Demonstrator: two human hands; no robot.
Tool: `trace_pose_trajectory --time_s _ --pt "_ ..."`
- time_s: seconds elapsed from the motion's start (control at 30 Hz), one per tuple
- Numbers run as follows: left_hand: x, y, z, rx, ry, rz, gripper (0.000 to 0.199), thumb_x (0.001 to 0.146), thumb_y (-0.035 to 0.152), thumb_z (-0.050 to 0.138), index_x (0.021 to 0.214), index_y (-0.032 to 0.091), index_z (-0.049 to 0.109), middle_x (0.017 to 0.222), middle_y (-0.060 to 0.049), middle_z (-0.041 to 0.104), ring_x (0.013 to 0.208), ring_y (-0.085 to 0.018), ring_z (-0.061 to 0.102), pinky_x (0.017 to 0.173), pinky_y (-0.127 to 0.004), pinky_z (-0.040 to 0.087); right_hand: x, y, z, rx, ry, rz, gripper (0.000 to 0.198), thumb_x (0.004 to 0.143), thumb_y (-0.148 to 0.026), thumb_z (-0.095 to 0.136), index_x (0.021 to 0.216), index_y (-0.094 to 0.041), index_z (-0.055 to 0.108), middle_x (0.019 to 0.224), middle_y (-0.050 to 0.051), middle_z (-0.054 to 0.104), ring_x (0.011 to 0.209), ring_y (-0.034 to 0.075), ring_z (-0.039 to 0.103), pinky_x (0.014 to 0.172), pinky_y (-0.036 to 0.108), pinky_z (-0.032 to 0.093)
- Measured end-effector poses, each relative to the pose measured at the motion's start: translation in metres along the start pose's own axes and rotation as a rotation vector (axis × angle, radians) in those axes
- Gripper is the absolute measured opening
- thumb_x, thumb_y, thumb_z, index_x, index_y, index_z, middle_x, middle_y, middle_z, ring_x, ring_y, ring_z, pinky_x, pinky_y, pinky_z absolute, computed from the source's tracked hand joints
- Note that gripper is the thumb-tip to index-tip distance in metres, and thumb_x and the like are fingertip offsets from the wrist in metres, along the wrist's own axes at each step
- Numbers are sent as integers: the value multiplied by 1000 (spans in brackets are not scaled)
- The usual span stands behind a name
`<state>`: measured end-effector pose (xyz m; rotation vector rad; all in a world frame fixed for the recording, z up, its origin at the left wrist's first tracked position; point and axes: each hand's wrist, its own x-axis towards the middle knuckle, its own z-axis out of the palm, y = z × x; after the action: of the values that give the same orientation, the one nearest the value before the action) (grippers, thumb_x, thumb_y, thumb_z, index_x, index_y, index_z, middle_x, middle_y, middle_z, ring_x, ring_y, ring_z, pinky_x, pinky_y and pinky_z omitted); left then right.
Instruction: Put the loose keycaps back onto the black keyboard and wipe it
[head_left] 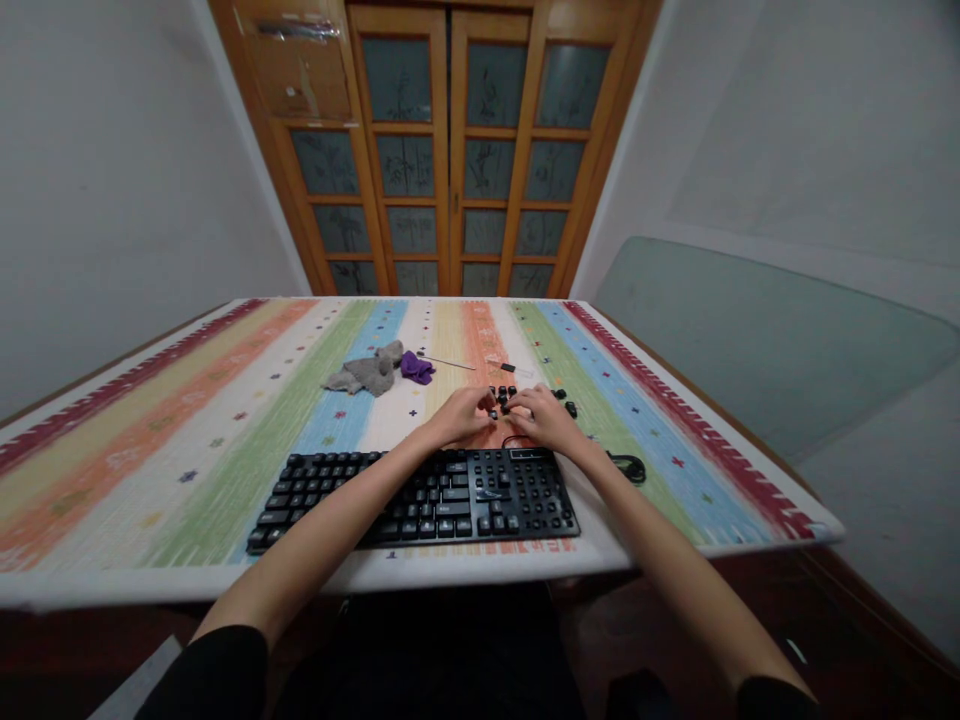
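Small black keycaps (503,391) lie loose on the orange stripe of the cloth, between and just beyond my hands. My left hand (463,414) is curled, its thumb and fingertips drawn together at a keycap (493,413). Opposite it, my right hand (549,418) bends its fingers round another small keycap (505,408); its exact grip is partly hidden. Below both hands lies a black keyboard (442,500), crossed by my left forearm. Its right-hand block shows bare key positions without caps.
A grey cloth (367,372) and a purple cloth (417,368) lie left of centre, near a thin rod (448,361). A small black-ended tool (508,367) lies beyond the keycaps. More caps (571,409) and a coiled cable (628,467) sit to the right.
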<state>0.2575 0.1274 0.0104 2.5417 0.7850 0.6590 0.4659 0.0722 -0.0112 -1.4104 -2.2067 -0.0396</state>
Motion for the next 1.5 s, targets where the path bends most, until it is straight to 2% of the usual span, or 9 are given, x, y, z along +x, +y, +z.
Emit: trace_pose_trajectory --time_s 0.2,0.4,0.9,1.1,1.23,1.33,1.5 --pt "-48 22 -19 -46 -25 91 13 79 14 66 91 17 68 90 -2 72 86 -17 64 82 -29 49 6 8 14 -18 -28 -23 17 85 -11 61 95 -19 73 95 8 69 90 24 56 86 39 41" --pt "-80 36 -18 -43 -94 160 12 80 15 73 92 17 72 89 -4 73 88 -19 63 82 -32 49 4 9 14 -17 -3 -13 15 87 -13 62 94 -20 73 97 10 66 95 26 53 85 39 43" --pt "-96 36 -13 -65 -66 260 9 84 14 67 90 17 73 89 -5 73 90 -18 62 84 -32 50 10 6 10 49 20 20 12 82 -10 63 76 -20 66 84 6 68 84 24 55 82 37 41" --pt "-98 35 -12 -10 -61 270 10 86 13 64 83 15 74 86 -7 72 87 -19 60 83 -32 50 -1 -25 -14 175 15 -16 4 86 -18 62 88 -20 65 89 4 68 85 21 56 80 33 43" --pt "-101 38 -13 -11 -55 262 12 84 10 63 82 15 74 87 -7 71 89 -19 60 82 -31 50 -21 -61 -30 385 -120 -141 3 88 -20 63 89 -21 66 87 2 66 85 19 58 78 31 45" --pt "-102 40 -14 -20 -60 256 13 82 9 63 79 15 74 85 -7 70 88 -19 60 82 -31 51 -34 -78 -30 413 -212 -210 6 90 -21 62 93 -21 67 90 3 66 91 20 59 83 33 46" --pt "-101 40 -13 -24 -47 257 12 83 10 63 78 15 73 85 -7 70 88 -19 61 81 -30 51 -43 -80 -16 347 -193 -215 9 91 -20 61 96 -20 68 92 5 65 92 21 58 83 35 46"
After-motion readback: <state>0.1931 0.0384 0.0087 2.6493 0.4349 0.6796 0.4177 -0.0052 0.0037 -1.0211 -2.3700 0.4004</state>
